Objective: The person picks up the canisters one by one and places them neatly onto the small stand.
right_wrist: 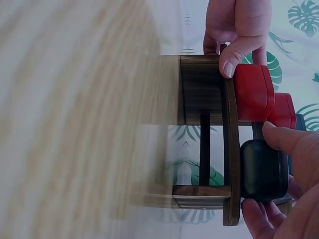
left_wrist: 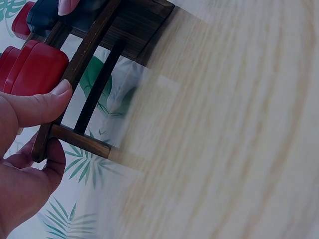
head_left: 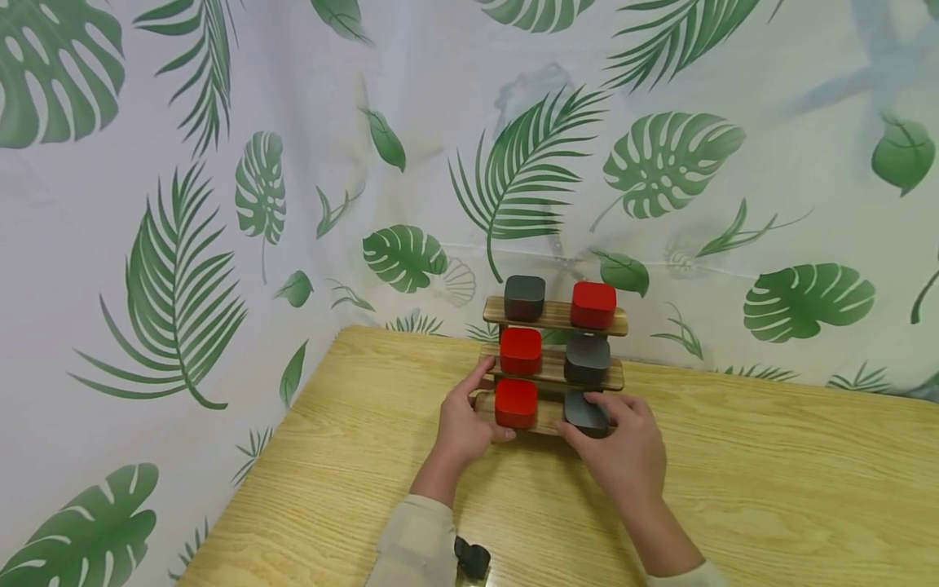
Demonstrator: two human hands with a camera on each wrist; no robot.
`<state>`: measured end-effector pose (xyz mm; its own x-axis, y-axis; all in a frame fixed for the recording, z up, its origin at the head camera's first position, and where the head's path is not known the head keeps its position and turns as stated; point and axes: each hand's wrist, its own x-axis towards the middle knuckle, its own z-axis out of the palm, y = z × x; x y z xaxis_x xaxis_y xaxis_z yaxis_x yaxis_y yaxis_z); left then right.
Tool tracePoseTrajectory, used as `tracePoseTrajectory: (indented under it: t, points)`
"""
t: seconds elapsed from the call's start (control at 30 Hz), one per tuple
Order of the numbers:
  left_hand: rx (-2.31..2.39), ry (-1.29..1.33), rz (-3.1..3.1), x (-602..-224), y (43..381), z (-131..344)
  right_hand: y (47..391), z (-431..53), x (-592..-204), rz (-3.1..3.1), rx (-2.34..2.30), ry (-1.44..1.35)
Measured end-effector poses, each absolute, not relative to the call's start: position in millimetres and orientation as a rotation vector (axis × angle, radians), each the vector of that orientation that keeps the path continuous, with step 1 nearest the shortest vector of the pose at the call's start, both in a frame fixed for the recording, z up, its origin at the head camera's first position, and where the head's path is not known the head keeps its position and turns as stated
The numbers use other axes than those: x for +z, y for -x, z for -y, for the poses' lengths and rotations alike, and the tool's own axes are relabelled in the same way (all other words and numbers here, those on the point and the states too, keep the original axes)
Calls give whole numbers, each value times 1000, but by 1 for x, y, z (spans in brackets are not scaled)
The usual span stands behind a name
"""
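A three-tier wooden shelf [head_left: 552, 417] stands on the table near the back cloth. My left hand [head_left: 464, 424] grips the left end of its bottom tier, thumb in front, as the left wrist view also shows. My right hand [head_left: 629, 444] pinches the dark grey box [head_left: 585, 412] at the right of that tier between thumb and fingers; the right wrist view shows this box [right_wrist: 263, 169] against the board. Beside it on the left sits a red box [head_left: 516, 403]. The middle tier bears a red box [head_left: 521, 350] and a dark box [head_left: 587, 359].
On the top tier stand a dark box [head_left: 524, 297] at left and a red box [head_left: 593, 305] at right. A leaf-print cloth [head_left: 411, 163] hangs behind and left of the wooden table [head_left: 352, 408]. A small black object [head_left: 473, 561] is by the left sleeve.
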<state>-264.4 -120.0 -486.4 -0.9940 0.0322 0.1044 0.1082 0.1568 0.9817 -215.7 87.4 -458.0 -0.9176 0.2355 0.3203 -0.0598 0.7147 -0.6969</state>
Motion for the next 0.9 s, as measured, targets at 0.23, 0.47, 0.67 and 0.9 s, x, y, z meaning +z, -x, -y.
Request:
tracePoseTrajectory:
  t: [0.23,0.47,0.67,0.9]
  points:
    - [-2003,154,2341,-488,264,120,216,-84,-464,2462,1049,109]
    - [-1974,156,2357,-488,264,120,217,-84,-466,2445,1038,104]
    - [-1987,159,2337,-488,265,118,217,-86,-466,2425,1035,65]
    - [-1949,129,2382,-486,264,119,212,-91,-462,2369,1021,26]
